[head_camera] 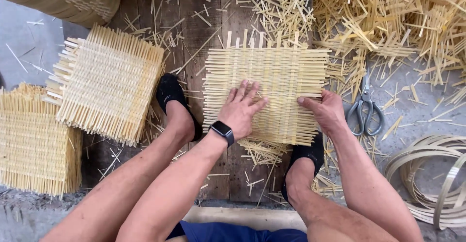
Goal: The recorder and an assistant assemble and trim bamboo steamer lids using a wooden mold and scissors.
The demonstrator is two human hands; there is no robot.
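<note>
A woven bamboo mat is lying flat on the plank floor, square in front of the seated person and between the two black shoes. It is pressed down by the left hand, palm flat and fingers spread across the lower left part of the weave, seemingly so the strips are kept from lifting or sliding. A dark watch is worn on that wrist. The mat's right edge is met by the right hand, fingers curled and thumb laid along a strip; whether a single strip is actually pinched cannot be told. The left shoe is set just beside the mat's left edge, and the right shoe is partly tucked under its lower right corner, probably as a brace.

Loose strip ends stick out on all four sides of the mat, uneven along the top. To the right, scissors are lying near, within easy reach, on strewn offcuts. Finished mats are stacked to the left, near the left shoe, with another stack further out. Coiled bands are seen at the lower right. Little open floor is left around the mat.
</note>
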